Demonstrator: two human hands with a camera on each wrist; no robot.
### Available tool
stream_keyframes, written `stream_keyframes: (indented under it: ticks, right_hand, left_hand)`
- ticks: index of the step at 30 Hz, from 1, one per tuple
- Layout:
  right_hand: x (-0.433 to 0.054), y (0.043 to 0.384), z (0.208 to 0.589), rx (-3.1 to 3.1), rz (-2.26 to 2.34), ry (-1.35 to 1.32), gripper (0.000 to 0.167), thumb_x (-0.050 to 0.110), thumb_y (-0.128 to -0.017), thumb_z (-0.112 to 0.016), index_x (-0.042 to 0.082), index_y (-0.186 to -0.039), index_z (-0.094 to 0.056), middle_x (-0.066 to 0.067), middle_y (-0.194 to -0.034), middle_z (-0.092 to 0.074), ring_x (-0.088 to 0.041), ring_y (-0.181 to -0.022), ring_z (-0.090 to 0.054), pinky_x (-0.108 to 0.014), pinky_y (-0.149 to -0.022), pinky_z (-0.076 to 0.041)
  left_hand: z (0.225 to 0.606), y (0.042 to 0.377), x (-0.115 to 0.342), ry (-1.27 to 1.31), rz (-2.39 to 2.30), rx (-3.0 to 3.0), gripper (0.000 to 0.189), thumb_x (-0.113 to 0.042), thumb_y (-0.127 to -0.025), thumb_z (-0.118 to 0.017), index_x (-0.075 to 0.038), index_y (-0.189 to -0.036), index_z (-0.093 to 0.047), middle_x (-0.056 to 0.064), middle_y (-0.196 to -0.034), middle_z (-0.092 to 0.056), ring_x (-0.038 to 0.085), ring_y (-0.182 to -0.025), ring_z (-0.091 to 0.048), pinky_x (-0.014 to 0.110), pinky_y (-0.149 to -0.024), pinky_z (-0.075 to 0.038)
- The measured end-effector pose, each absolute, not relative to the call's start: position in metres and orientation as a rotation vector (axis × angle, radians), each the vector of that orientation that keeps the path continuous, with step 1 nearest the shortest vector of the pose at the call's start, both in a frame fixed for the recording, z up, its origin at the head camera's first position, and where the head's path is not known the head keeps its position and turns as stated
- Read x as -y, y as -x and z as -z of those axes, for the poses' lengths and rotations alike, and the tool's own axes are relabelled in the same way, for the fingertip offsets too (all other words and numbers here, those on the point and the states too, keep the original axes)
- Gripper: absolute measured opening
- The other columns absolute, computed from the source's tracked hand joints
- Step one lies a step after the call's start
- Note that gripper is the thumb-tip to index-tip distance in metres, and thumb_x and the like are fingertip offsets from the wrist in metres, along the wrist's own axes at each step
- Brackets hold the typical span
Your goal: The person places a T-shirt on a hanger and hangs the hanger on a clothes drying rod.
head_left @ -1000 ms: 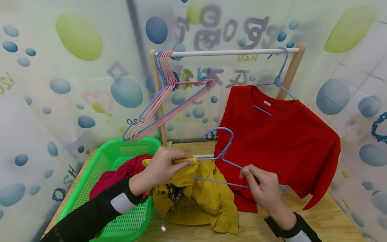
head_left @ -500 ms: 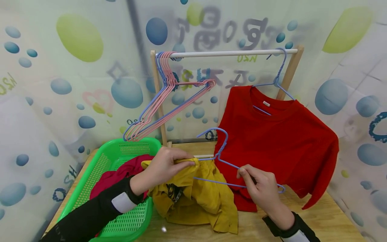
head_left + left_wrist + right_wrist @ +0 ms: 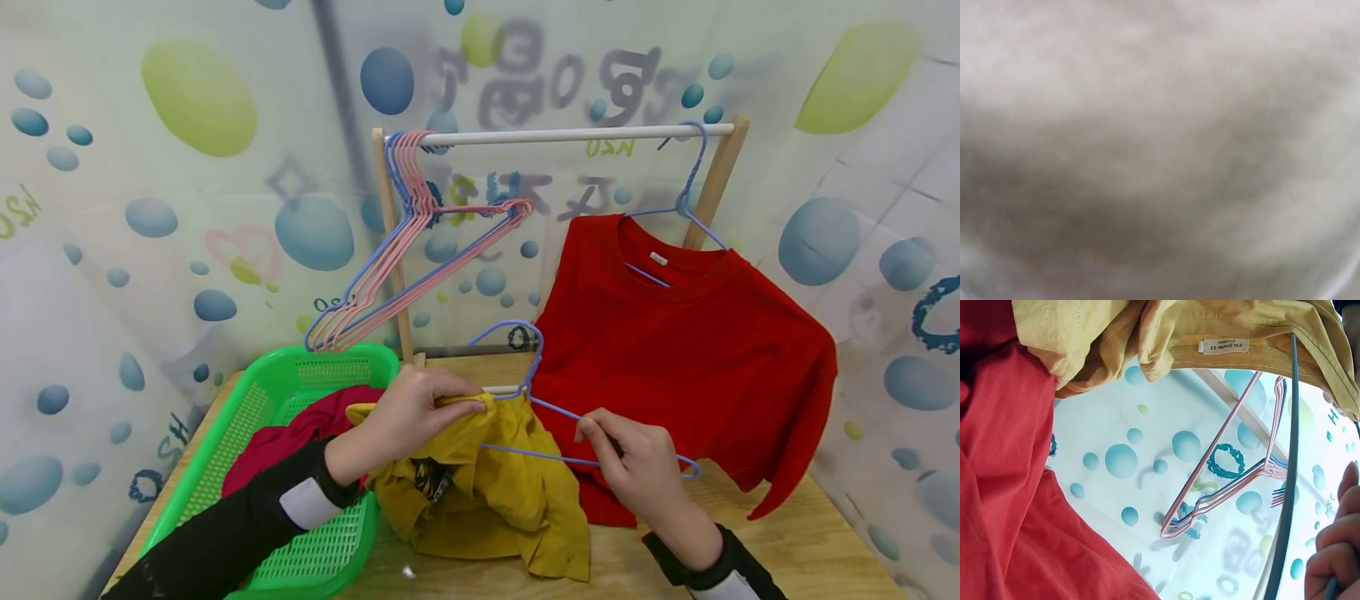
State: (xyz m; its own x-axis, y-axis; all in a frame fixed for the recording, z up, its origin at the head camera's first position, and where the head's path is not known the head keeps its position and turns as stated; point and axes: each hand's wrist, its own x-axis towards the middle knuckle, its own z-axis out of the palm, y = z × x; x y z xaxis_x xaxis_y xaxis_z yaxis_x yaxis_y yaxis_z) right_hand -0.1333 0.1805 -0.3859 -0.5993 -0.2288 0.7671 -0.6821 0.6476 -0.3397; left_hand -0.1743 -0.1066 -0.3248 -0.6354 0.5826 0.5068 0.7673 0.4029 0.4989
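In the head view my left hand pinches the neckline of a yellow shirt, which hangs bunched over the table with a dark print showing. My right hand grips the upper arm of a blue hanger. The hanger's left end lies inside the shirt's neck, hidden by cloth, and its hook points up and left. The right wrist view shows the shirt's collar label, the hanger's bar running into the neck opening, and curled right fingers. The left wrist view is only a blur.
A red shirt hangs from another blue hanger on the rack's white rail, close behind my right hand. Several pink and blue hangers hang at the rail's left end. A green basket holds a dark red garment on the wooden table.
My right hand has moved a little to the left, pushing the blue hanger further into the yellow shirt's neck. My left hand keeps its pinch, almost still.
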Motion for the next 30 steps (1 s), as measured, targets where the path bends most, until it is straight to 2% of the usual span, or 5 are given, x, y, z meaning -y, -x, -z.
stream_keyframes:
  ticks: [6, 15, 24, 28, 30]
  right_hand:
    - [-0.178, 0.133, 0.385, 2.164, -0.815, -0.707, 0.022, 0.002, -0.088, -0.073, 0.020, -0.079, -0.064, 0.017, -0.056, -0.039, 0.010, -0.051, -0.021, -0.009, -0.044, -0.021]
    - [-0.173, 0.135, 0.386, 2.152, -0.777, -0.710, 0.019, 0.007, -0.091, -0.071, 0.019, -0.078, -0.065, 0.013, -0.063, -0.057, 0.010, -0.050, -0.023, -0.007, -0.046, -0.023]
    - [-0.168, 0.137, 0.383, 2.174, -0.728, -0.722, 0.017, 0.007, -0.088, -0.075, 0.018, -0.078, -0.066, 0.013, -0.065, -0.060, 0.010, -0.050, -0.023, -0.008, -0.046, -0.022]
    - [-0.166, 0.138, 0.380, 2.158, -0.709, -0.724, 0.007, 0.011, -0.091, -0.074, 0.014, -0.084, -0.071, 0.010, -0.068, -0.065, 0.006, -0.052, -0.036, -0.008, -0.049, -0.033]
    - [-0.164, 0.139, 0.379, 2.098, -0.735, -0.705, 0.013, 0.020, -0.097, -0.068, 0.011, -0.089, -0.074, 0.006, -0.073, -0.068, 0.001, -0.058, -0.046, -0.010, -0.055, -0.039]
  left_hand:
    - [0.325, 0.175, 0.105, 1.191, 1.062, 2.393, 0.007, -0.012, -0.091, -0.074, -0.010, -0.093, -0.081, 0.001, -0.082, -0.078, -0.002, -0.063, -0.062, 0.016, -0.055, -0.045]
    - [0.326, 0.176, 0.103, 1.199, 1.057, 2.365, 0.008, -0.011, -0.090, -0.075, -0.008, -0.094, -0.081, 0.004, -0.084, -0.079, 0.005, -0.067, -0.069, 0.016, -0.058, -0.049]
    - [0.327, 0.177, 0.103, 1.204, 1.037, 2.344, 0.006, -0.011, -0.090, -0.075, -0.009, -0.092, -0.080, 0.002, -0.079, -0.077, 0.000, -0.060, -0.060, 0.016, -0.056, -0.045]
    - [0.327, 0.177, 0.107, 1.184, 1.038, 2.340, 0.006, -0.010, -0.090, -0.075, -0.010, -0.092, -0.080, 0.002, -0.080, -0.077, 0.001, -0.060, -0.060, 0.016, -0.056, -0.044]
    - [0.327, 0.177, 0.108, 1.168, 1.036, 2.346, 0.006, -0.010, -0.090, -0.074, -0.010, -0.093, -0.080, 0.002, -0.081, -0.077, 0.001, -0.060, -0.060, 0.017, -0.056, -0.044]
